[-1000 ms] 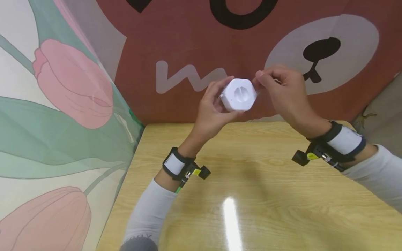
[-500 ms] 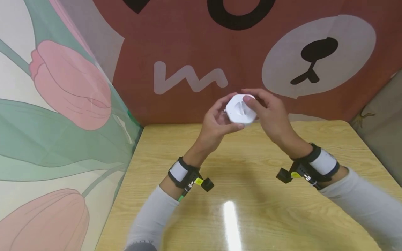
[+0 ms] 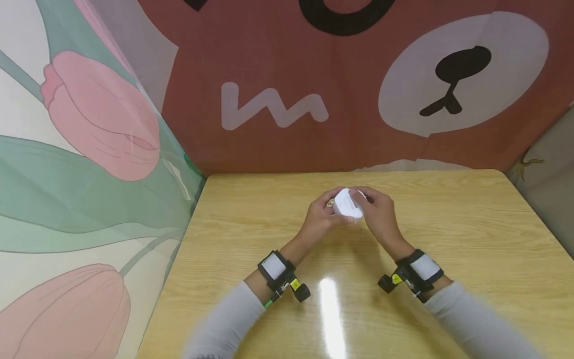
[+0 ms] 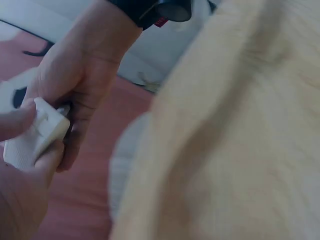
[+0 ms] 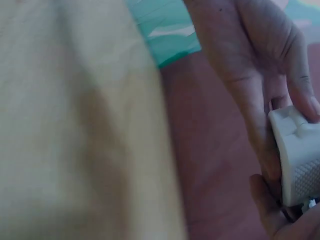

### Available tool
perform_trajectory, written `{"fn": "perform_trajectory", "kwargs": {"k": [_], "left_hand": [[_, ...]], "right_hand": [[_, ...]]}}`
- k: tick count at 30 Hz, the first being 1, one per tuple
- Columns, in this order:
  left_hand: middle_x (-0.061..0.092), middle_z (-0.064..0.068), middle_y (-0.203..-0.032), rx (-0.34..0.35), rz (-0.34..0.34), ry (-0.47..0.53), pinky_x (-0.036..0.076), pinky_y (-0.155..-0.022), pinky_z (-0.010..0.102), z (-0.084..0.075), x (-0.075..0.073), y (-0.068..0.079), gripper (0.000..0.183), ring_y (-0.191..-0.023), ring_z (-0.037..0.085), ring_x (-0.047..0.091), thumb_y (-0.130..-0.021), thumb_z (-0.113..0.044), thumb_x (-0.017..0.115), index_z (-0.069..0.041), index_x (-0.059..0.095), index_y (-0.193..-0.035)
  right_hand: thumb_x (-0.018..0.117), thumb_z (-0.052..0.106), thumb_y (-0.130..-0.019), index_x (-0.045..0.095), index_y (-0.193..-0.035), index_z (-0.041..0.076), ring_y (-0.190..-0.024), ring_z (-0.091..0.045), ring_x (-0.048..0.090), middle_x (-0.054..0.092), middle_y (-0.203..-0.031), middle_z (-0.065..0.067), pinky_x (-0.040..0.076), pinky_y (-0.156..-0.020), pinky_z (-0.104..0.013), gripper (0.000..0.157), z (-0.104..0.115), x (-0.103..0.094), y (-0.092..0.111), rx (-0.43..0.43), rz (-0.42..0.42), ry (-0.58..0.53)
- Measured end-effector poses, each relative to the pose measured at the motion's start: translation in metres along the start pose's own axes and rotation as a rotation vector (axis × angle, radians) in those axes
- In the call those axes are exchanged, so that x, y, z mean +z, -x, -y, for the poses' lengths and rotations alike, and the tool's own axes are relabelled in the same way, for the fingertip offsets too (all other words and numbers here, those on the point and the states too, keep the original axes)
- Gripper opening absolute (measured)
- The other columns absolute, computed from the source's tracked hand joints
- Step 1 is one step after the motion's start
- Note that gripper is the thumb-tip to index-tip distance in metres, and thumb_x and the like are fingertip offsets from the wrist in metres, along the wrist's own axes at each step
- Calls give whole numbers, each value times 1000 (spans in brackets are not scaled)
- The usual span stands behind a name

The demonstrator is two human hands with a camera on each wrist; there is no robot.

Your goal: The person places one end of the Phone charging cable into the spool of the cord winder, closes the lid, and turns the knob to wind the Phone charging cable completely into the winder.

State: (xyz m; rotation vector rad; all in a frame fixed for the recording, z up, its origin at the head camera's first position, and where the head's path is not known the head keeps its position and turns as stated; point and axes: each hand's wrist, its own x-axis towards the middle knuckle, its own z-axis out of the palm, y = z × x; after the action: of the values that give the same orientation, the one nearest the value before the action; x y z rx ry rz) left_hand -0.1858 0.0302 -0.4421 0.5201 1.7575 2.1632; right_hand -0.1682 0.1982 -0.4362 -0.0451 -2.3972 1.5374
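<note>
A white hexagonal case (image 3: 345,205), palm-sized, is held between both hands over the far part of the table in the head view. Its face has a round recess crossed by a ridge. My left hand (image 3: 319,218) grips the case from the left, thumb along the near edge and fingers behind. From the right, my right hand (image 3: 382,218) pinches it, thumb over the recess. A finely textured side of the case (image 5: 303,172) shows in the right wrist view. A small metallic piece (image 3: 331,203) juts from its left side. Fingers hide the back.
Beneath the hands spreads a wood-grain table (image 3: 251,209) with a bright light reflection. A red-brown cloth (image 3: 278,149) with a cartoon face hangs behind it. Tulip-patterned cloth (image 3: 103,119) lines the left side. Both wrists wear camera straps.
The right hand, earlier beside the case with fingers pinched, has come onto its face, thumb over the recess. Both hands and the case have moved down and nearer, over the table.
</note>
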Motion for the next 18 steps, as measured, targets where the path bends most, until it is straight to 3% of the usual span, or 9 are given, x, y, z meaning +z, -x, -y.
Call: {"fn": "perform_trajectory", "kwargs": {"k": [6,12,18], "left_hand": [[61,14,-141,-47,-99,-140,60,-85,26,31,2,7,77,-108,24,71,-72,12,83,-6,57,-143],[65,15,-137,-35,-127,-318,57,-94,26,51,-3,10,77,-112,20,70,-70,6,88,-5,59,-140],[65,14,-137,-47,-131,-509,51,-108,36,71,-7,14,75,-125,23,63,-72,-1,89,-4,58,-140]], "right_hand": [[62,50,-100,74,-122,5,-101,-20,66,74,-121,-15,51,-72,-16,52,-36,11,11,51,24,17],[62,50,-100,75,-120,7,-104,-25,69,76,-119,-13,51,-77,-20,50,-59,20,15,44,48,61],[62,46,-101,76,-119,8,-114,-30,70,76,-119,-12,54,-94,-41,44,-75,31,18,50,81,111]]}}
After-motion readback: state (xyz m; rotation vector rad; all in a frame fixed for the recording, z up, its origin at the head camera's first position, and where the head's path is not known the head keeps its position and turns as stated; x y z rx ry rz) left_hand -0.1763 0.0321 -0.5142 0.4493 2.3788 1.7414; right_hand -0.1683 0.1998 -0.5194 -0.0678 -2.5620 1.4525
